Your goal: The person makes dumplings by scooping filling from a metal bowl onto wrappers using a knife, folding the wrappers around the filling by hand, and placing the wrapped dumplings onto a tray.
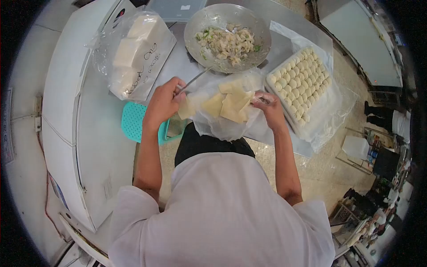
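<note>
Squares of thin, pale-yellow dough [233,107] lie overlapping on a crinkled, translucent white plastic sheet [211,127] at the near edge of the grey metal table [284,18], right in front of you. Your left hand [163,104] has its fingers curled closed around a thin, metal-looking tool [195,79], which slants toward the near rim of a wide, round metal bowl [189,38]; you cannot tell whether its tip touches. One single pale dough square [186,107] hangs by that hand's thumb, to the left of the pile. Your right hand [270,107] is at the pile's right side, thumb and fingertips narrow and close together, though whether they grip a square cannot be told. Chopped, pale filling with green bits [233,42] sits in the bowl, toward the table's far edge. Toward its right edge, a white tray [284,109] carries rows of small, round, cream-coloured pieces [302,82]. On the left side stands a clear plastic bag of white blocks [135,58], and below it, near the near left corner, is a turquoise perforated plastic basket [133,122].
</note>
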A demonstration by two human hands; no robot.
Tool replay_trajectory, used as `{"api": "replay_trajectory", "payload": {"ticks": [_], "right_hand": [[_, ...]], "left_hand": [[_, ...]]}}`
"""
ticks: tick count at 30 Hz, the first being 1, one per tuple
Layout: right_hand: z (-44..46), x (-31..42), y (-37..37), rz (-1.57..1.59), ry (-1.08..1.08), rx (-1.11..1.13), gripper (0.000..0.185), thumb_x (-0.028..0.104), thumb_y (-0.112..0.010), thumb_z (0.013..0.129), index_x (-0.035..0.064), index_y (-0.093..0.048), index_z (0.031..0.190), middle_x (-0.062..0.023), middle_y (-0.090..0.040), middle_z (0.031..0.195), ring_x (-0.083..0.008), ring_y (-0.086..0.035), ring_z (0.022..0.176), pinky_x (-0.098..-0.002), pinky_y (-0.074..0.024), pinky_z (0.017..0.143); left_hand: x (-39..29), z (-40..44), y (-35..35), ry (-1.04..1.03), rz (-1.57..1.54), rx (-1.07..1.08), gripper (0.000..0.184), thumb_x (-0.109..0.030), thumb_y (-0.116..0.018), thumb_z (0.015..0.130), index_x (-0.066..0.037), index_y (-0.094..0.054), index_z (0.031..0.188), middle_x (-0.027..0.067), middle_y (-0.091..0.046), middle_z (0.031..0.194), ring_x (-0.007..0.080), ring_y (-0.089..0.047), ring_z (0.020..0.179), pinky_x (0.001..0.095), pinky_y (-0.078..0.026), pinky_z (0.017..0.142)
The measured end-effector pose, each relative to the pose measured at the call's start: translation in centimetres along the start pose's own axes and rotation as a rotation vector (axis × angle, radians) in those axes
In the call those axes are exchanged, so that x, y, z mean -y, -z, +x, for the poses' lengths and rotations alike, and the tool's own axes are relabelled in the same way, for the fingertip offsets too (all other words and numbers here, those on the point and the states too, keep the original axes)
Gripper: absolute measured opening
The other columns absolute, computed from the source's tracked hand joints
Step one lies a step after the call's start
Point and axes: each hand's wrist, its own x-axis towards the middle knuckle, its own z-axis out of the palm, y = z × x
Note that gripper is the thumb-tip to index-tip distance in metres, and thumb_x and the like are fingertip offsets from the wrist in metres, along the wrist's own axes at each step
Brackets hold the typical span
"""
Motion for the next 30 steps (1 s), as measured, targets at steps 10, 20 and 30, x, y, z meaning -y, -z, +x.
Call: {"api": "replay_trajectory", "payload": {"ticks": [10,20,30], "right_hand": [[-1.9,0.2,0.5,0.493,-0.074,0.037,0.033,0.017,-0.063,0.091,-0.0001,-0.058,0.119,-0.0101,-0.063,0.112,-0.0183,-0.062,0.098,-0.0343,-0.0527,0.085],[-0.4,-2.1,-1.1,0.962,-0.143,-0.107,0.047,0.030,-0.052,0.097,0.0046,-0.045,0.136,-0.0113,-0.053,0.134,-0.0263,-0.050,0.125,-0.0468,-0.0379,0.107],[4.8,-5.2,-1.8,1.096,-0.151,-0.266,0.040,0.025,-0.044,0.100,0.0029,-0.045,0.134,-0.0133,-0.054,0.132,-0.0293,-0.050,0.124,-0.0488,-0.0376,0.108]], "left_hand": [[-7.5,4.7,-2.3,-0.067,-0.152,0.221,0.026,0.000,-0.060,0.083,-0.001,-0.061,0.109,0.0161,-0.065,0.079,0.0254,-0.063,0.062,0.0366,-0.051,0.065],[-3.1,14.0,-6.0,-0.412,0.734,0.160,0.023,-0.002,-0.062,0.076,-0.005,-0.072,0.096,0.0219,-0.065,0.089,0.0396,-0.063,0.087,0.0469,-0.049,0.078],[-1.8,11.2,-5.2,-0.301,0.461,0.042,0.019,-0.001,-0.060,0.076,0.003,-0.067,0.093,0.0255,-0.065,0.091,0.0414,-0.063,0.092,0.0478,-0.049,0.080]]}}
